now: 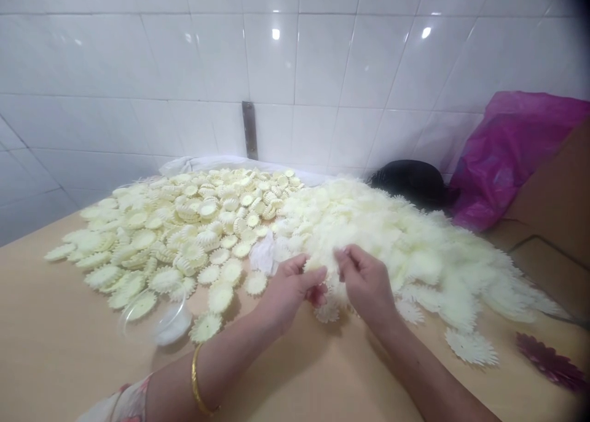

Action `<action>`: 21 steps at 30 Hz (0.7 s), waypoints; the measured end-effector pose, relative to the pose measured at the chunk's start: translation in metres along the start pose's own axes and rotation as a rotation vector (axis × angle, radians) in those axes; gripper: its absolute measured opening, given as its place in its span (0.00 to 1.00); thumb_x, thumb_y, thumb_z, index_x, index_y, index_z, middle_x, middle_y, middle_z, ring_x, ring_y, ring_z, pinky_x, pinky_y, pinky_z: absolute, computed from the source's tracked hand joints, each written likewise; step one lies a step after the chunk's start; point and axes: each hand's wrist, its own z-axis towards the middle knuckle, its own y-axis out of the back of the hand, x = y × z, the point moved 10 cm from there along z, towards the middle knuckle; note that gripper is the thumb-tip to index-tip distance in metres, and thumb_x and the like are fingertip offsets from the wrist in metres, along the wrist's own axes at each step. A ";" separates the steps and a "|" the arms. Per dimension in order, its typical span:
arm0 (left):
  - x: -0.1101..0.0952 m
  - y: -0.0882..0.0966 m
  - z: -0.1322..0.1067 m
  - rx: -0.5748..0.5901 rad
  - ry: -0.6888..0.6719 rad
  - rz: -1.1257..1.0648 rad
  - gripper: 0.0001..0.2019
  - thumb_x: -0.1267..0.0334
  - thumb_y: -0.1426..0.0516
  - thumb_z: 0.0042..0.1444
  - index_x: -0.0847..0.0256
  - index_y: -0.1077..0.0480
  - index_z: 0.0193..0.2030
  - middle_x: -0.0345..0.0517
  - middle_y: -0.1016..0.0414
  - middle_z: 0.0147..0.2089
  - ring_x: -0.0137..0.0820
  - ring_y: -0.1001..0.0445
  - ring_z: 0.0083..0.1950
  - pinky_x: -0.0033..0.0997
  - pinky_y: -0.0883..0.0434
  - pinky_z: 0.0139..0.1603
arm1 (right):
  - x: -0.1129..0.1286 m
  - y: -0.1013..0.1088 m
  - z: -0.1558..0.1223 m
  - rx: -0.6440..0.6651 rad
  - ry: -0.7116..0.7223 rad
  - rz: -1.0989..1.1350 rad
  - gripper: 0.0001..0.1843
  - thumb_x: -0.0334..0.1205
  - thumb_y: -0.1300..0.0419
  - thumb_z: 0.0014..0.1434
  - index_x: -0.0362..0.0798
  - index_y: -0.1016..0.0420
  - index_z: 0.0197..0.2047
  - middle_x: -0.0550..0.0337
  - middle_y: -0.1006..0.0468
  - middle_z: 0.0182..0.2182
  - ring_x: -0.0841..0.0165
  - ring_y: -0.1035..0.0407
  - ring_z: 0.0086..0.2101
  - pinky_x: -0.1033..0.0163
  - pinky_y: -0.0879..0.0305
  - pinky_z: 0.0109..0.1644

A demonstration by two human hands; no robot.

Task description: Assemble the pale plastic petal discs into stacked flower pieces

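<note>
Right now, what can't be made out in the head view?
All in the head view:
Bare right hand: fingertips blurred; can't tell whether they hold anything.
Bare left hand: its own fingers cover whatever it may pinch.
Rounded black object: lower part hidden behind the heap of pale-yellow scalloped pieces.
Crumpled magenta plastic bag: any contents hidden by its plastic.
Dark-red petal-edged piece: fine detail blurred.

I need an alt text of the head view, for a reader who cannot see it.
A left hand seems to pinch a pale toothed piece, with a right hand close beside it. Beyond them, pale toothed discs and thin frilly pieces lie heaped on a table.
</note>
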 end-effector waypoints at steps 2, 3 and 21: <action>-0.001 0.002 -0.001 -0.018 0.001 -0.013 0.09 0.62 0.40 0.46 0.63 0.36 0.29 0.37 0.36 0.19 0.22 0.37 0.19 0.24 0.39 0.22 | -0.007 0.021 0.005 -0.114 -0.036 -0.039 0.19 0.47 0.51 0.58 0.49 0.44 0.19 0.67 0.41 0.15 0.74 0.46 0.18 0.67 0.49 0.22; -0.001 0.003 -0.001 -0.028 -0.002 -0.009 0.10 0.63 0.40 0.45 0.63 0.37 0.29 0.37 0.35 0.19 0.22 0.37 0.18 0.24 0.39 0.22 | -0.012 0.035 0.008 -0.191 -0.062 -0.058 0.18 0.47 0.52 0.59 0.49 0.43 0.20 0.66 0.40 0.15 0.73 0.46 0.18 0.67 0.49 0.22; 0.012 0.019 0.009 -0.069 -0.051 0.132 0.15 0.52 0.39 0.42 0.62 0.35 0.27 0.34 0.41 0.18 0.19 0.47 0.17 0.24 0.49 0.19 | 0.023 0.023 -0.002 -0.159 0.305 -0.166 0.10 0.40 0.50 0.58 0.47 0.29 0.34 0.56 0.25 0.33 0.64 0.32 0.36 0.59 0.37 0.41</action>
